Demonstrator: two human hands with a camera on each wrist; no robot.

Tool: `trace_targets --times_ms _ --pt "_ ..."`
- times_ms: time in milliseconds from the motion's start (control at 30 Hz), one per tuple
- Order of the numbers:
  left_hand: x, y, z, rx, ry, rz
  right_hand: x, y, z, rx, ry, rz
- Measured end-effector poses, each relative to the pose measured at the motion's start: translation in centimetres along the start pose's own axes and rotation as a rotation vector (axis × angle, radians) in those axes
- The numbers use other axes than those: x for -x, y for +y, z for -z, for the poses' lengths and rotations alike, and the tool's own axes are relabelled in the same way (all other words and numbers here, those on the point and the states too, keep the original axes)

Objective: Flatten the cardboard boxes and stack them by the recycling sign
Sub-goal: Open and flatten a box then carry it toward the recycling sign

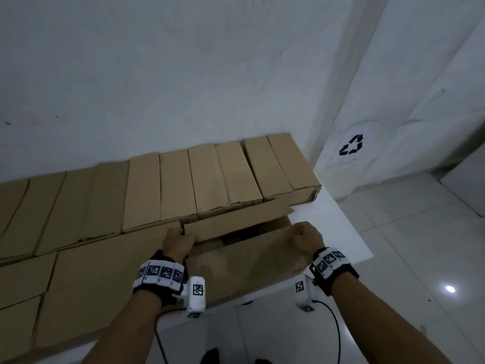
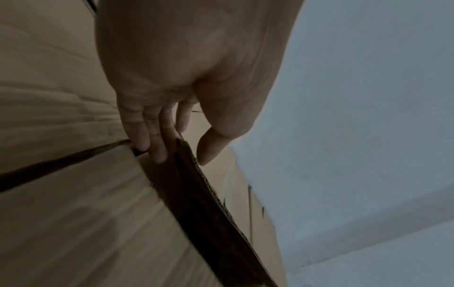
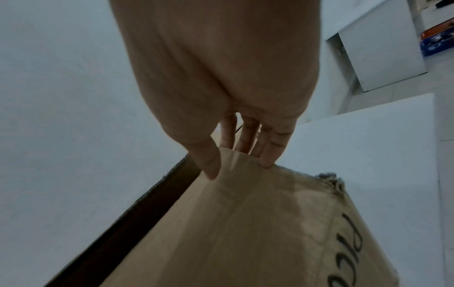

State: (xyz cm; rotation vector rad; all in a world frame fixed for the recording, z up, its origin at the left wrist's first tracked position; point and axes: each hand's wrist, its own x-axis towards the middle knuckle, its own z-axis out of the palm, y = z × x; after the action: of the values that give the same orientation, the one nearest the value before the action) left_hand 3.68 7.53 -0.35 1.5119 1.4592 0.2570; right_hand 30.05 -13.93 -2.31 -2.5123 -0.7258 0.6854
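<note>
A brown cardboard box (image 1: 244, 261) sits on the white table (image 1: 338, 232) near its right end, its top flaps partly open over a dark gap. My left hand (image 1: 178, 241) grips the left end of a top flap (image 2: 211, 192), fingers under the edge and thumb over it. At the box's right top corner (image 3: 245, 174), my right hand (image 1: 305, 239) pinches the cardboard between thumb and fingers. A recycling sign (image 1: 351, 145) hangs low on the wall, right of the table.
Several closed cardboard boxes (image 1: 210, 179) stand in a row along the wall behind, and more cover the table's left side (image 1: 78, 285). White tiled floor (image 1: 420, 245) lies to the right, below the sign. A white cabinet (image 3: 380, 48) stands farther off.
</note>
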Motion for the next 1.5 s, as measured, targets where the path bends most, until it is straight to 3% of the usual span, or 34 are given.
trace_targets --times_ms 133,233,400,500,567,700,833,1000,1233,1400,1500 --pt "0.4 2.0 2.0 0.185 -0.087 -0.125 2.6 -0.3 2.7 -0.197 0.037 0.03" --pt "-1.0 2.0 3.5 0.157 -0.227 -0.174 5.7 0.3 5.1 -0.368 -0.082 0.009" --pt "-2.5 1.4 3.2 0.165 -0.359 -0.258 8.8 4.8 5.4 -0.151 -0.261 0.145" --pt "-3.7 0.8 2.2 -0.104 -0.395 -0.43 9.6 6.8 3.7 -0.052 -0.312 0.217" --pt "-4.4 0.6 1.4 -0.412 -0.302 -0.481 9.6 7.1 1.8 0.084 -0.313 0.282" --pt "-5.4 0.8 -0.4 -0.847 -0.159 -0.423 9.2 5.4 -1.6 0.484 -0.216 0.306" --pt "-5.8 1.1 -1.3 -0.898 -0.134 -0.402 8.5 3.7 -4.2 0.72 -0.186 0.311" --pt "-7.0 0.8 -1.3 -0.982 -0.251 -0.336 8.5 2.9 -6.1 0.69 -0.121 0.248" --pt "-8.0 0.7 -0.5 -0.963 -0.239 -0.348 8.2 1.7 -6.8 0.683 -0.046 0.145" --pt "-8.6 1.1 0.1 -0.958 -0.346 -0.341 8.1 2.3 -6.8 0.701 -0.134 0.117" --pt "-8.1 1.1 -0.1 -1.028 -0.354 -0.355 9.1 -0.2 -4.8 0.863 -0.288 0.118"
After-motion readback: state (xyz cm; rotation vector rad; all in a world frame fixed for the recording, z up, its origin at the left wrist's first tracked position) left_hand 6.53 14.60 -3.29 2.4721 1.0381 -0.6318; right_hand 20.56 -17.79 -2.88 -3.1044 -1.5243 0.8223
